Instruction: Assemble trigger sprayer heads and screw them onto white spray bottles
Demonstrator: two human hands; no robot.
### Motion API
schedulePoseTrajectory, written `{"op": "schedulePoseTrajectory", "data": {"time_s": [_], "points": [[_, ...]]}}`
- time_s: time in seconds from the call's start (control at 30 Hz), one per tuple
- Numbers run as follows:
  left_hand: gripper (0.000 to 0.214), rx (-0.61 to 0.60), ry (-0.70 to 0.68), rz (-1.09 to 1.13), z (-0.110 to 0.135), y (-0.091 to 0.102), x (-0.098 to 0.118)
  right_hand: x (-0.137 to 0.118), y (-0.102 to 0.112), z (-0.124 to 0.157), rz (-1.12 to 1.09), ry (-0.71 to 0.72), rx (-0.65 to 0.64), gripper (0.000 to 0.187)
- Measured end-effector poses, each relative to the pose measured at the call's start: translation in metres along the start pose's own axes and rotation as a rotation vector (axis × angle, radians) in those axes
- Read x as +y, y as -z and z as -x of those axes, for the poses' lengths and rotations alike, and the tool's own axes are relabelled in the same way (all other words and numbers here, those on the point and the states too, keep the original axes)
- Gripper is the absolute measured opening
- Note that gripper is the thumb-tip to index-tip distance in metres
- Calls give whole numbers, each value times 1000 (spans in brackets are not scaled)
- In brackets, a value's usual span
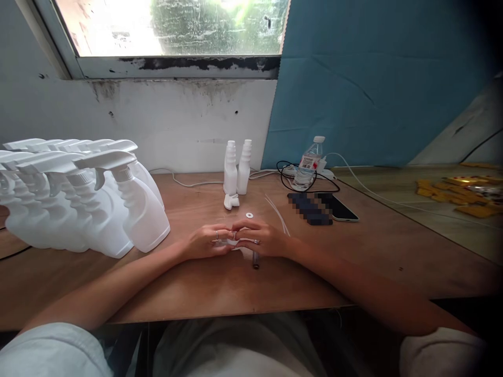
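Both my hands rest together on the wooden table (pixel 196 283) near its middle. My left hand (pixel 206 242) and my right hand (pixel 261 238) have their fingers curled, pinched on a small white plastic part (pixel 232 242) between them. A thin dark pen-like tool (pixel 255 260) pokes out below my right hand. A small white ring (pixel 249 214) lies just beyond my fingers. A white spray trigger head (pixel 231 201) lies in front of two capless white bottles (pixel 237 166). Thin clear tubes (pixel 277 213) lie to the right.
Several white spray bottles (pixel 118 204) with trigger heads stand in rows at the left. A water bottle (pixel 308 163), black and white cables (pixel 310 183) and a phone (pixel 340 208) lie at the back right. Yellow items (pixel 459 193) cover a lower surface far right.
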State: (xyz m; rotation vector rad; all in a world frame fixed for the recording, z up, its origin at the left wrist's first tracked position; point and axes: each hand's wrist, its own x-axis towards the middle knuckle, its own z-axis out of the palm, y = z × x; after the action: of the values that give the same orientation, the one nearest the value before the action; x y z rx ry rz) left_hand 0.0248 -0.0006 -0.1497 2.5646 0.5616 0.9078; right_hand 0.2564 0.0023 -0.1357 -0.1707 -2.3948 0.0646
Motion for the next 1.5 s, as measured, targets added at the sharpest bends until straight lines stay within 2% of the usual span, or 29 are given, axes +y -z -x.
{"op": "schedulePoseTrajectory", "data": {"time_s": [0.13, 0.3, 0.5, 0.63, 0.77, 1.03, 1.13, 1.2, 1.27, 1.3, 1.37, 1.4, 1.5], "points": [[19, 12, 8, 21, 2, -2, -3, -1, -3, 0, -43, -15, 30, 11], [22, -10, 126, -38, 3, -4, -2, -4, -4, 0, 11, -5, 8, 12], [43, 86, 257, 79, 7, -9, -4, -11, -5, 2, 86, -133, -1, 12], [46, 88, 264, 98, 8, -10, -6, -11, -9, 4, 155, -124, 0, 24], [42, 114, 199, 105, 7, -8, -5, -10, -8, 2, 162, -93, -30, 29], [33, 87, 216, 104, 7, -9, 0, -16, 3, -7, -15, -159, -143, 27], [36, 65, 229, 90, 7, -11, 1, -10, 10, -7, -116, -171, -115, 24], [38, 54, 261, 94, 6, -12, 1, -1, 19, -6, -133, -299, -55, 25], [41, 54, 284, 109, 4, -11, 2, 13, 32, -2, -15, -551, -38, 25], [42, 54, 289, 114, 3, -11, 2, 22, 41, 1, 95, -704, -76, 26], [45, 60, 300, 128, 0, -9, 4, 40, 59, 12, 326, -961, -271, 31], [45, 64, 311, 143, -2, -7, 6, 49, 67, 18, 355, -1082, -369, 30], [40, 59, 361, 217, -6, -5, 10, 72, 88, 39, 167, -1280, -535, 33]]}}
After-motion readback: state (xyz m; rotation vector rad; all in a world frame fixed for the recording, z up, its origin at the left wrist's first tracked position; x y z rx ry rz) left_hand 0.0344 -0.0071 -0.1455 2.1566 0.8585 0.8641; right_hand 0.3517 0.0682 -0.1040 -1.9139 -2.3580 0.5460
